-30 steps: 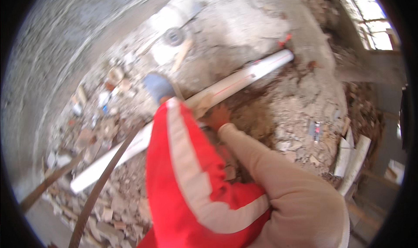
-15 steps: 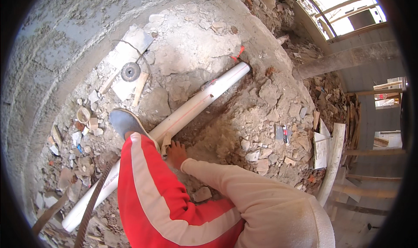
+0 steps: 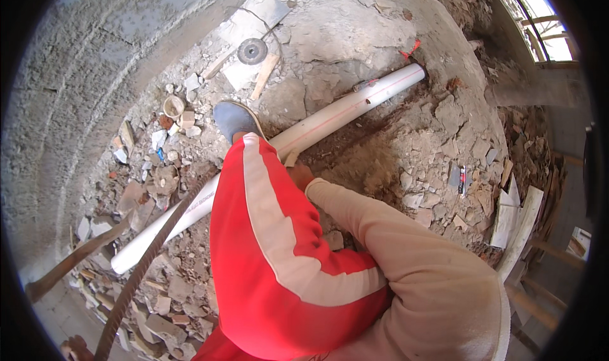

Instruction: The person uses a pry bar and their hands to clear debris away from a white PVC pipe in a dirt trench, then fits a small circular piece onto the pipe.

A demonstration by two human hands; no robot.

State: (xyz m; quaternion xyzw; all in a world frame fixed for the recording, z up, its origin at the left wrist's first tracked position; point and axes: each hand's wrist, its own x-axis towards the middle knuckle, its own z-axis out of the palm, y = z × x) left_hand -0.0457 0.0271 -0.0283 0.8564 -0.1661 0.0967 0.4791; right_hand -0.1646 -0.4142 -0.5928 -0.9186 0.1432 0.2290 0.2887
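Note:
A long white plastic pipe [image 3: 342,115] with a red line lies slantwise over the rubble, passing beneath my bent leg in red trousers [image 3: 254,234]. My grey shoe [image 3: 235,121] rests against its upper side. Beside the pipe, my right hand [image 3: 301,176] has its fingers curled at a small pale flat piece [image 3: 292,158] and seems to grip it; my knee partly hides this hand. At the lower left rim, what looks like my left hand [image 3: 77,348] shows near a rusty ribbed steel bar [image 3: 143,259]. Its fingers are too unclear to read.
A round dark disc [image 3: 252,51] lies on a pale board with a wood strip [image 3: 264,75]. A wooden stick [image 3: 79,259] slants at lower left. Broken stones [image 3: 174,329] cover the ground. A rough wall [image 3: 76,101] rises at left; planks [image 3: 523,231] stand at right.
The view has shifted, so the scene sits further right. My right hand has drawn toward the pale piece, and its fingers, spread before, are now curled. A hand has appeared at lower left.

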